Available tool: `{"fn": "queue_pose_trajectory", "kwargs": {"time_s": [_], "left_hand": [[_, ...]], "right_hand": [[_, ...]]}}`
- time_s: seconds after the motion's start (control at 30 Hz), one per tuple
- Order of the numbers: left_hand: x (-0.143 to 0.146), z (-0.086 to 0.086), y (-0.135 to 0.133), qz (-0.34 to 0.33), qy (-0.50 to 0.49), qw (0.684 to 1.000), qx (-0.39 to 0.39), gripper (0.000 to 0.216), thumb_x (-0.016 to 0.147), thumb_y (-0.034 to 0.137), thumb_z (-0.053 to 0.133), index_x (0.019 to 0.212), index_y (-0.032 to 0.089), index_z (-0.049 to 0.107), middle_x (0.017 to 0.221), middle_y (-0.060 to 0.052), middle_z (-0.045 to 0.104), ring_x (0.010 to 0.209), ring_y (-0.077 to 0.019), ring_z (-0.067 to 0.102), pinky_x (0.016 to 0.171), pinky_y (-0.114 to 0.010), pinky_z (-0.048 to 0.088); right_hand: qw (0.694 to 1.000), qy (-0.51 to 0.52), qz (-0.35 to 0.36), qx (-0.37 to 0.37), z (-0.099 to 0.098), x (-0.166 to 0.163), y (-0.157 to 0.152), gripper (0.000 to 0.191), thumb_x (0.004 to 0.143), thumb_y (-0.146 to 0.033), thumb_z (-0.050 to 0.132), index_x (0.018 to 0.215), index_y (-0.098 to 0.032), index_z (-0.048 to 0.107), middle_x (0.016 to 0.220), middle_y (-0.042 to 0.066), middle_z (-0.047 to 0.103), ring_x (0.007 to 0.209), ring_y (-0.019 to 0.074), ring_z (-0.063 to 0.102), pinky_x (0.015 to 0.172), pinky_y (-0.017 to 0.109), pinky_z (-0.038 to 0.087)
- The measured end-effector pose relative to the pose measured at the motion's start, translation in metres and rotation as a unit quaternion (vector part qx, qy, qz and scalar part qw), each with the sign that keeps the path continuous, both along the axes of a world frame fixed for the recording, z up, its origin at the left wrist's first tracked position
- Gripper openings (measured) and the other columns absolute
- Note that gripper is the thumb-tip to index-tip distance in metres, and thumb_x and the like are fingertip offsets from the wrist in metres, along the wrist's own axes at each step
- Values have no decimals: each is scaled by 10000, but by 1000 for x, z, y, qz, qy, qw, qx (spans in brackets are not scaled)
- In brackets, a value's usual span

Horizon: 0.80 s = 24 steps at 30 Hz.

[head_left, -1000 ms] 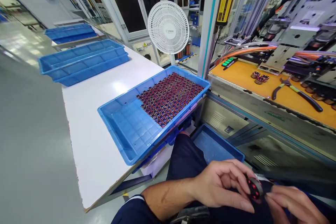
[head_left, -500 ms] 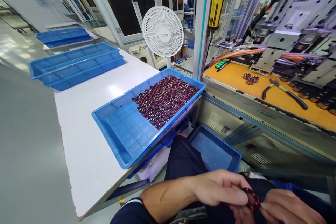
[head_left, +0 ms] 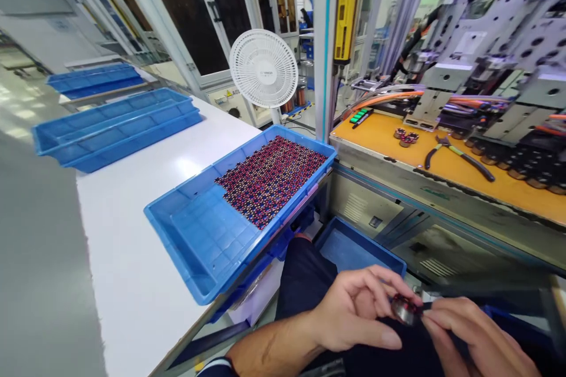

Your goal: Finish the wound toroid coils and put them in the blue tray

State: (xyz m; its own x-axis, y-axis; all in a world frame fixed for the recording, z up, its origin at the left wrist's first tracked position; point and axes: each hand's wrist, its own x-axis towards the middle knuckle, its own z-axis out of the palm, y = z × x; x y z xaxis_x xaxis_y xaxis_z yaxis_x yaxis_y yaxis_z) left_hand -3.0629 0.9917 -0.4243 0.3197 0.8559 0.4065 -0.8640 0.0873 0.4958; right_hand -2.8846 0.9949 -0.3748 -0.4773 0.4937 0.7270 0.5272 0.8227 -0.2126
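Over my lap, a small round motor stator (head_left: 404, 310) with dark, red-tinted windings and a metal rim sits between my two hands. The fingers of my left hand (head_left: 354, 312) curl against its far side and top, while the thumb stands away from it. My right hand (head_left: 473, 330) has its thumb and fingertips pinched together at the stator's right edge. What lies between those right fingertips is partly hidden. To the left, a blue tray (head_left: 194, 283) on the white table holds many similar red and dark stators (head_left: 274, 179), packed in rows at its far end.
Blue trays (head_left: 119, 123) are stacked farther along the white table (head_left: 119, 235). A white fan (head_left: 264, 69) stands behind it. On the orange machine bench (head_left: 375, 135) lie pliers (head_left: 460, 157) and a few loose stators (head_left: 405, 137). Another blue bin (head_left: 354, 247) is below, beside my knee.
My left thumb has lifted off the stator, and the stator has tilted so its metal side shows. Both hands have moved slightly up and left in view. The camera has turned a little.
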Motion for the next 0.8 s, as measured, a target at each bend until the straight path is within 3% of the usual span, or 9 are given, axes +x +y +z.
{"fn": "queue_pose_trajectory", "kwargs": {"time_s": [0.07,0.13,0.23,0.3,0.4,0.57,0.67,0.8], "left_hand": [[-4,6,1,-17,-32,999,-34,256,696,36,790,871,137,634,1076,-61,692,1231,-247,584,982,-356,492],[-5,6,2,-63,-21,994,-86,319,741,230,812,1011,158,658,1083,-86,698,1215,-237,592,955,-329,490],[-4,-4,2,-177,58,973,-137,564,799,576,690,1040,66,667,918,-128,684,835,-154,685,738,-233,512],[-4,-12,2,-221,99,959,-151,601,783,619,679,909,32,667,708,-68,615,576,-82,589,565,-171,445],[-4,-14,3,-188,133,965,-123,447,770,458,768,891,53,626,675,-35,598,550,-51,558,548,-133,421],[-5,5,4,-99,154,983,-22,192,916,192,631,1081,149,543,762,-15,671,699,-100,686,687,-211,532],[-4,14,2,-17,178,984,0,237,918,78,592,1114,206,558,888,8,670,790,-65,688,733,-164,513],[-1,17,2,62,163,984,41,215,854,42,648,995,192,587,1127,-8,604,886,-78,668,825,-228,539]], "right_hand": [[1000,-7,16,1,14,-9,0,139,983,-150,491,885,-146,589,735,45,642,676,102,633,598,197,479],[999,-20,36,3,23,-14,-1,190,1018,-169,437,875,-163,561,702,19,641,648,85,623,601,190,476],[999,-11,35,-4,27,-16,-3,220,1040,-212,417,854,-174,528,672,-1,628,613,80,592,610,205,467],[999,-3,34,4,27,-15,-4,240,1044,-228,412,836,-175,520,653,-7,615,601,84,575,611,218,455],[999,-6,30,15,28,-12,-4,251,1044,-213,410,843,-164,551,677,1,625,638,90,578,647,231,449],[998,25,30,-56,31,-9,-5,130,978,-109,491,895,-124,590,752,15,612,697,78,542,661,207,435],[994,53,5,-97,29,-10,-5,99,916,-47,534,896,-133,577,759,6,605,710,76,540,661,203,431],[987,81,-27,-133,24,-11,-5,115,909,-56,550,855,-155,574,752,-9,600,700,70,554,656,201,440]]}}
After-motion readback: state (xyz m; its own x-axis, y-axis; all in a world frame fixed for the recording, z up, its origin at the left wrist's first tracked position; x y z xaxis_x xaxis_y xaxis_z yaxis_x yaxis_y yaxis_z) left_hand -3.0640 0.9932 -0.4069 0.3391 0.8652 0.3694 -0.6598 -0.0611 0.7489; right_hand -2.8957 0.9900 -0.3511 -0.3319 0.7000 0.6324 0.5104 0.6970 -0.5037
